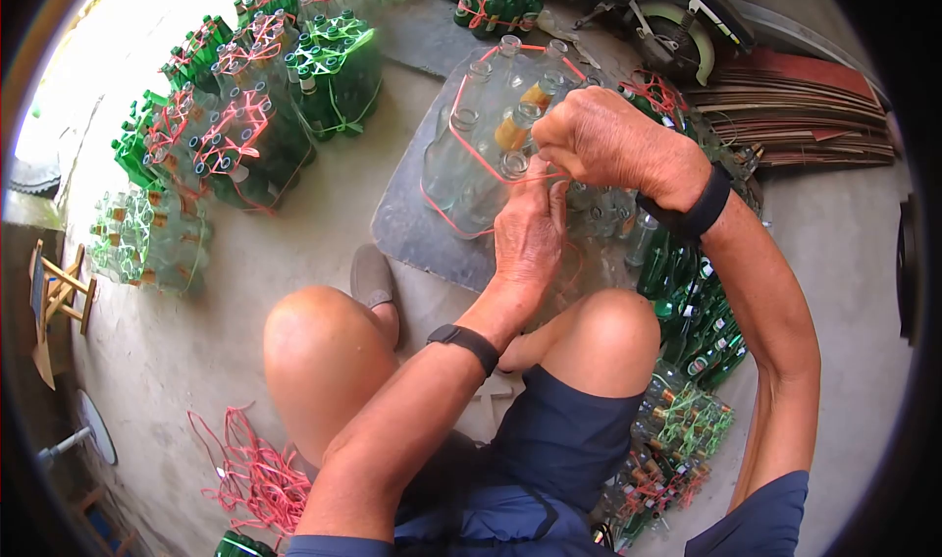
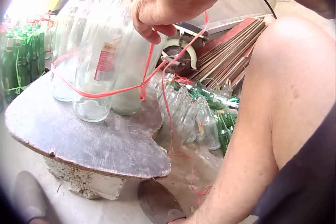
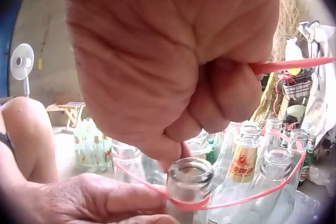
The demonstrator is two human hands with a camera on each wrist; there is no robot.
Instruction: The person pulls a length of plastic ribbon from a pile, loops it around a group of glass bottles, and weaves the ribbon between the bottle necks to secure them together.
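A cluster of clear glass bottles (image 1: 471,155) stands upright on a dark, worn board, some with yellow labels. Red plastic string (image 1: 476,150) runs round the necks, and a second loop circles the bottles lower down. My right hand (image 1: 613,140) is curled in a fist around the string, whose end (image 3: 299,65) comes out taut past the curled fingers. Below it, my left hand (image 1: 530,223) pinches the string against the near bottle's neck (image 3: 190,182). Part of the left fingertips is hidden behind that neck.
Tied bundles of green and clear bottles (image 1: 240,140) stand on the floor at left. Loose green bottles (image 1: 692,302) lie at right, close to my knee. A heap of red string (image 1: 255,474) lies near my left leg. Stacked boards (image 1: 795,115) and a wheel (image 1: 677,42) are beyond.
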